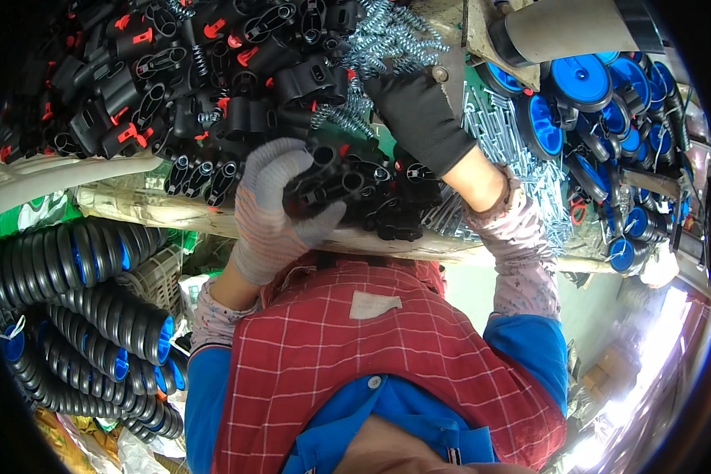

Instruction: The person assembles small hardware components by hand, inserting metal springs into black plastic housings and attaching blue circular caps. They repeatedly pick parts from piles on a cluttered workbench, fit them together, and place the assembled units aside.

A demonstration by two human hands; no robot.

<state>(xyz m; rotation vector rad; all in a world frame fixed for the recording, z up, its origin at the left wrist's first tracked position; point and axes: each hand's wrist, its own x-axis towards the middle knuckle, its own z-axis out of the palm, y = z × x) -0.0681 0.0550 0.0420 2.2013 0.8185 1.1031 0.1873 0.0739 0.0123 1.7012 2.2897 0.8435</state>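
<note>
My left hand (272,209), in a pale striped glove, is closed round a black plastic housing (328,183) with a round opening at one end. The housing is somewhat blurred, held just above the bench's near edge. My right hand (419,114), in a black glove, reaches to the pile of silver coil springs (391,39). Its fingers are drawn together at the pile's near side, and their tips are hard to see, so what they hold does not show. Many more black housings (249,114), several with red tabs, heap up at the left and far side.
Long silver bolts (494,126) lie loose right of my right hand. Blue-hubbed black wheels (581,79) are piled farther right, below a pale cylinder (569,31). Strung stacks of wheels (71,261) stand at lower left, beside a woven basket (156,272). The bench edge (158,207) runs before me.
</note>
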